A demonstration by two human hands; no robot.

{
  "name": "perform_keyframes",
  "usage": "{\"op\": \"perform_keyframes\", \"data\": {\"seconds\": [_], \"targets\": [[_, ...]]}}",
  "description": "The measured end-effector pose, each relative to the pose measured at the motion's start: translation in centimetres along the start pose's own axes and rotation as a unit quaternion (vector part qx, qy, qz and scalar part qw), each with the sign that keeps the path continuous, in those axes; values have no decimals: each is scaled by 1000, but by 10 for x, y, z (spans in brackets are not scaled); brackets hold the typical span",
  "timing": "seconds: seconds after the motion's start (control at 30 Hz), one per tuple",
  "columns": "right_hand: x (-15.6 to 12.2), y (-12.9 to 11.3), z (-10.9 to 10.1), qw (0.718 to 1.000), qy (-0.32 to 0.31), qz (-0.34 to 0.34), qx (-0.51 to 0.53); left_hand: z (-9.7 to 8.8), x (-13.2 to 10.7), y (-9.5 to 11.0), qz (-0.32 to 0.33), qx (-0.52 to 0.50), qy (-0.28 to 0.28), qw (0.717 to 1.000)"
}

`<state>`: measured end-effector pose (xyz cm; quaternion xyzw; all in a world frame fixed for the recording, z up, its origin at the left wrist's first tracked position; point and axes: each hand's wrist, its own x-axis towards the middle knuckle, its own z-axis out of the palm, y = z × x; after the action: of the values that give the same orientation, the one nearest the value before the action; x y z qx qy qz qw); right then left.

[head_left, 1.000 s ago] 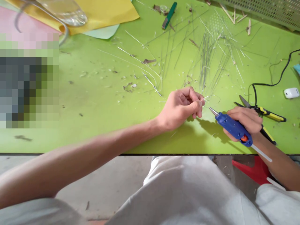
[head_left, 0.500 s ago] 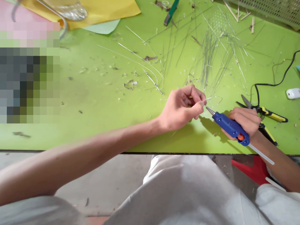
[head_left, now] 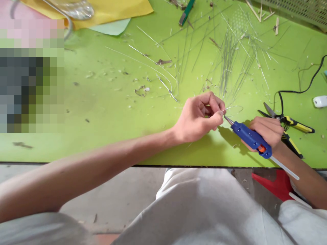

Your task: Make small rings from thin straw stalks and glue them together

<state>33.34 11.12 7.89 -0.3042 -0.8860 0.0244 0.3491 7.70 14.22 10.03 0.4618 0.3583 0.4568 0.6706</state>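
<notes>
Between thumb and fingertips, my left hand [head_left: 200, 117] pinches a thin wire [head_left: 236, 108], whose bent end sticks out to the right. My right hand [head_left: 268, 132] is wrapped round a blue glue gun [head_left: 250, 137], with a whitish glue stick [head_left: 284, 168] jutting from its back. The metal nozzle points up and left, right at my left fingertips; whether it touches the wire I cannot tell. Beyond my left hand lies a loose bundle of thin wires [head_left: 226, 68]. A short wound wire piece [head_left: 167, 89] rests to its left.
Yellow-and-black pruning shears [head_left: 286, 119] lie open beside my right hand, near a black cord [head_left: 293, 92] and a white plug-like item [head_left: 320, 101]. A green cutter [head_left: 186, 13], small sticks [head_left: 277, 26] and a perforated basket [head_left: 301, 13] are at the back. Coloured paper [head_left: 114, 15] lies back left.
The glue gun's nozzle has edged slightly closer to my left fingertips. Both hands keep their grips, and the view has shifted a little.
</notes>
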Motion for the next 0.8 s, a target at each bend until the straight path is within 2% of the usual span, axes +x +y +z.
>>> {"op": "perform_keyframes", "data": {"seconds": [0.4, 0.6, 0.7, 0.8], "targets": [[3, -2, -1, 1000, 2, 8, -2, -1, 0, -1, 2, 1, -4, 1000], [7, -4, 1, 997, 68, -6, 26, -7, 3, -6, 4, 6, 14, 1000], [8, -4, 8, 988, 143, -16, 64, -12, 8, -8, -3, -6, 44, 999], [8, -5, 15, 974, 223, -1, 49, -13, 12, -2, -75, -42, 43, 995]]}}
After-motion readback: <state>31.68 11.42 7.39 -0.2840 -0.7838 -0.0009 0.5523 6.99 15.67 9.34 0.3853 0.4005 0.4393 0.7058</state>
